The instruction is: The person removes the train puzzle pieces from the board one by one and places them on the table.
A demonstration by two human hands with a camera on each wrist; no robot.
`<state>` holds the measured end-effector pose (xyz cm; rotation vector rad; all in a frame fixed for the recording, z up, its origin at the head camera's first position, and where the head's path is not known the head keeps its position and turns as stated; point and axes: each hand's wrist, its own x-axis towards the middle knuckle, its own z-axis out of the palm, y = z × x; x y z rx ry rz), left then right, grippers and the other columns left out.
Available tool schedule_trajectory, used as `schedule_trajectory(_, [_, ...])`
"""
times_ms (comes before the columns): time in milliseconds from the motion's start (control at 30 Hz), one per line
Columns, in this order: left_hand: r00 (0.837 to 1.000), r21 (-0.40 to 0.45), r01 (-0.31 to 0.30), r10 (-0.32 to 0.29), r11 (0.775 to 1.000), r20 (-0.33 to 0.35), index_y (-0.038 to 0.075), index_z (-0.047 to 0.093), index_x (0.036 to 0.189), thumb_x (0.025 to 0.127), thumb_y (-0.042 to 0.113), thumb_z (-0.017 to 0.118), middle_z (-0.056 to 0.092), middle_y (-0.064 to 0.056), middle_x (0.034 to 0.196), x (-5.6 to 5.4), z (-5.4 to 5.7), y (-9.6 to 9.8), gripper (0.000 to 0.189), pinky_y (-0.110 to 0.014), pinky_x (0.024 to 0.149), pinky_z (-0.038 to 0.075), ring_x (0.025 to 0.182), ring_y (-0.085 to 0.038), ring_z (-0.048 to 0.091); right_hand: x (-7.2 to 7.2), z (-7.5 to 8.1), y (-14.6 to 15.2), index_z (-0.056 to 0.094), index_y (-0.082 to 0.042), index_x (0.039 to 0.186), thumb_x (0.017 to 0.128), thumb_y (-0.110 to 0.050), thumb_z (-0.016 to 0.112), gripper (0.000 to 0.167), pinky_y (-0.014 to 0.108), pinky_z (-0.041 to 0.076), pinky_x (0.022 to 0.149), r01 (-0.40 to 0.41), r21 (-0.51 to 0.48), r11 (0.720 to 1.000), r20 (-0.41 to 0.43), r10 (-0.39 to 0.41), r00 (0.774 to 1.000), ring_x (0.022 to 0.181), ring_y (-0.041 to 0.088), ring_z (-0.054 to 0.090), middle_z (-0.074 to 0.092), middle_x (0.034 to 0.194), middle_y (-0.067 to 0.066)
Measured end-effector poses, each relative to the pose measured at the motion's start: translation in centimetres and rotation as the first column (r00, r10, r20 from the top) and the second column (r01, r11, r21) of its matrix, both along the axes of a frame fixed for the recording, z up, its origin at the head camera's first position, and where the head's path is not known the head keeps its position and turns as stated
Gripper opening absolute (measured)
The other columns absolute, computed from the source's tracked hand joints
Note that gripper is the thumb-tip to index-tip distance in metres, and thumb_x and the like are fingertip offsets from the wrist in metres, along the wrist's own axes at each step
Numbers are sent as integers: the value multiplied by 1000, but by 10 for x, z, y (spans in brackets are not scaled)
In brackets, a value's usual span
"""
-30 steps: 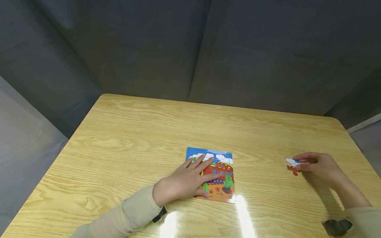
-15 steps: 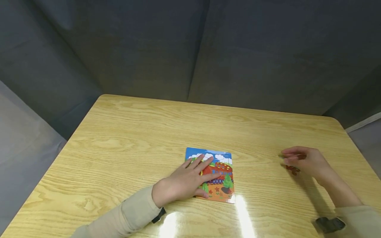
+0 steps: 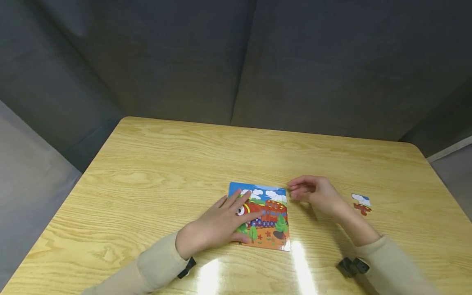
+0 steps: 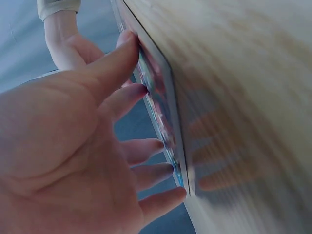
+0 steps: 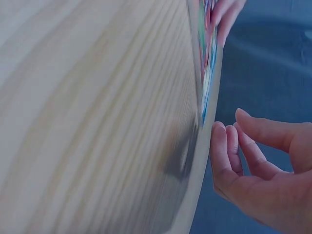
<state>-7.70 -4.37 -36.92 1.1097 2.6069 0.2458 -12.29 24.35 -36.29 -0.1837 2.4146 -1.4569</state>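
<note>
Towards eight o'clock, the puzzle point(image 3: 274, 217) was covered by the spread left hand point(image 3: 214, 227); towards two, the right hand point(image 3: 315, 192) was held empty, loosely curled.

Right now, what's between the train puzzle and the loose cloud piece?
Your right hand, over bare tabletop; the head view shows it.

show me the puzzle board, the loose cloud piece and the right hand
Puzzle board point(image 3: 272, 221): head view, on its printed face
Loose cloud piece point(image 3: 360, 199): head view, on its white cloud
Right hand point(image 3: 319, 194): head view, near the thumb's base
</note>
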Motion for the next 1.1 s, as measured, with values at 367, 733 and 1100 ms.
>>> schedule_trajectory(367, [1000, 10, -27, 27, 1000, 13, 33, 36, 153, 92, 51, 58, 12, -18, 162, 2, -1, -8, 67, -52, 114, 25, 147, -37, 13, -11, -8, -52, 65, 10, 113, 89, 3, 67, 25, 27, 55, 76, -55, -11, 998, -9, 55, 998, 89, 24, 69, 69, 105, 21])
schedule_trajectory(733, [999, -17, -35, 35, 999, -3, 34, 36, 153, 92, 52, 58, 13, -17, 162, 2, -2, -9, 67, -53, 113, 27, 147, -36, 16, -19, -12, -62, 67, 5, 113, 86, 0, 71, 28, 32, 53, 68, -18, 89, 996, -10, 19, 1000, 82, 21, 64, 68, 105, 18])
schedule_trajectory(1100, [999, -32, -36, 35, 999, -18, 35, 36, 153, 92, 53, 58, 14, -17, 162, 3, -2, -8, 67, -53, 112, 28, 147, -36, 17, -21, -13, -68, 70, 4, 104, 83, 4, 72, 22, 29, 52, 68, -56, 121, 991, -63, 64, 996, 78, 21, 64, 69, 94, 14])
